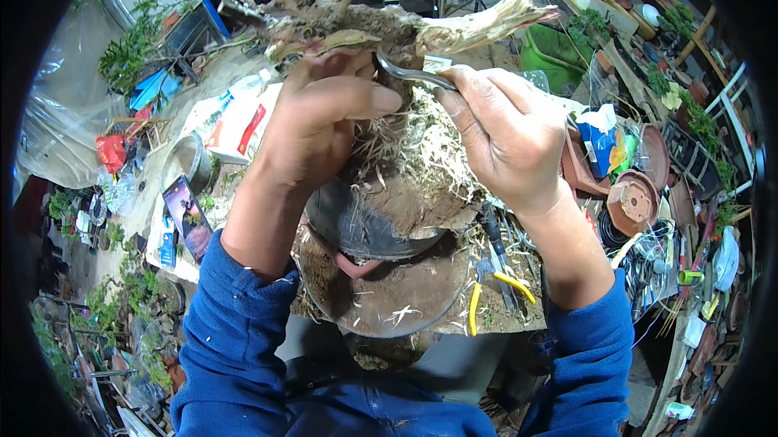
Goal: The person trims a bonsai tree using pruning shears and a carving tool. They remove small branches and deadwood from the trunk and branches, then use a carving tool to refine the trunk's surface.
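Note:
My right hand [506, 125] grips a curved dark metal tool [413, 74], its bent end resting at the bark of the bonsai trunk [332, 36]. Just left of that end, my left hand [312, 113] is curled up against a pale strip of bark, its fingertips partly hidden and its thumb slightly blurred. A pale, bare deadwood branch [478, 27] rises to the right. Light wood shavings [429, 141] lie heaped below my hands on soil in a dark pot [348, 222], which stands on a dirt-covered round base [389, 307].
Yellow-handled pliers [502, 279] and other tools lie by the pot. A phone [188, 218], white bag [235, 129] and metal bucket [186, 165] sit on the left. Terracotta pots [632, 202], coiled wire and a green container [551, 56] are on the right.

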Demonstrator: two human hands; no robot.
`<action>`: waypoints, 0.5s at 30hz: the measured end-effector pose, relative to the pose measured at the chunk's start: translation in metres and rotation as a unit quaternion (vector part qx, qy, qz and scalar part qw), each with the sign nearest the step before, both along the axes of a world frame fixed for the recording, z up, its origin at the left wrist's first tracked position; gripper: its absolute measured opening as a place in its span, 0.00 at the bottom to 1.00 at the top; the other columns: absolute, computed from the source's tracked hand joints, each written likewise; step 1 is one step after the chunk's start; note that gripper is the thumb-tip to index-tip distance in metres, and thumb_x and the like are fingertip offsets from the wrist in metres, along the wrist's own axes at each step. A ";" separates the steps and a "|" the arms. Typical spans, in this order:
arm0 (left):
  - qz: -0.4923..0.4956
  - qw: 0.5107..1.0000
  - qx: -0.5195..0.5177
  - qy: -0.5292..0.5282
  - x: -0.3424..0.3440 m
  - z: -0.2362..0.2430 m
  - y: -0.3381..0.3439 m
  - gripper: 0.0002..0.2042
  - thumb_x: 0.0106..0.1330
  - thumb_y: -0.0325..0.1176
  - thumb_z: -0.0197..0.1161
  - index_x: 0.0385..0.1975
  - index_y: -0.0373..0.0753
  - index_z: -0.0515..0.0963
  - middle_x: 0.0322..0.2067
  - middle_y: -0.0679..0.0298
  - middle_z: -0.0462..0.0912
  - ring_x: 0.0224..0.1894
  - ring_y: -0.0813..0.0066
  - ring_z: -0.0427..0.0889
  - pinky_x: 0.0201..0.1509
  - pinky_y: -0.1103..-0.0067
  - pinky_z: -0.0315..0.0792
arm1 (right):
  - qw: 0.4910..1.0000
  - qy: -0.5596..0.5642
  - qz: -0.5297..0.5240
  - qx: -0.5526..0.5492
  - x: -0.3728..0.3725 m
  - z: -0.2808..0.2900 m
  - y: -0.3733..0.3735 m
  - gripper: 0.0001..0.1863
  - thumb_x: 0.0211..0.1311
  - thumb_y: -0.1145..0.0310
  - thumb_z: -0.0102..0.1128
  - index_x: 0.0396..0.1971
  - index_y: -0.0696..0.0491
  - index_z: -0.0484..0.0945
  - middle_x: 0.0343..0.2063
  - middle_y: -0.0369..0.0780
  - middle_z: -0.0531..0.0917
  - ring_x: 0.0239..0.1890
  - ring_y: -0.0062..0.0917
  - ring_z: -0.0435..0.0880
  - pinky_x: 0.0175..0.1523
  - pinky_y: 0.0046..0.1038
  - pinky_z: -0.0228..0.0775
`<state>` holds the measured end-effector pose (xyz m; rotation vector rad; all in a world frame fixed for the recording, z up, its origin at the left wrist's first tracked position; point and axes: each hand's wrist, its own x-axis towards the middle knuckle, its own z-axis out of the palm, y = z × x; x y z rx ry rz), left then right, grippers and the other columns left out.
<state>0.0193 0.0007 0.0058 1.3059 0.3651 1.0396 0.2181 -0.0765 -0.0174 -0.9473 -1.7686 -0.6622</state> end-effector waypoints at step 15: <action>-0.031 0.998 0.032 -0.040 0.010 -0.002 0.003 0.25 0.75 0.42 0.62 0.63 0.28 0.74 0.56 0.57 0.82 0.60 0.73 0.77 0.69 0.74 0.65 | 0.997 -0.028 0.058 0.034 0.018 0.002 0.024 0.15 0.50 0.78 0.76 0.40 0.62 0.85 0.34 0.47 0.88 0.33 0.42 0.89 0.36 0.35 0.81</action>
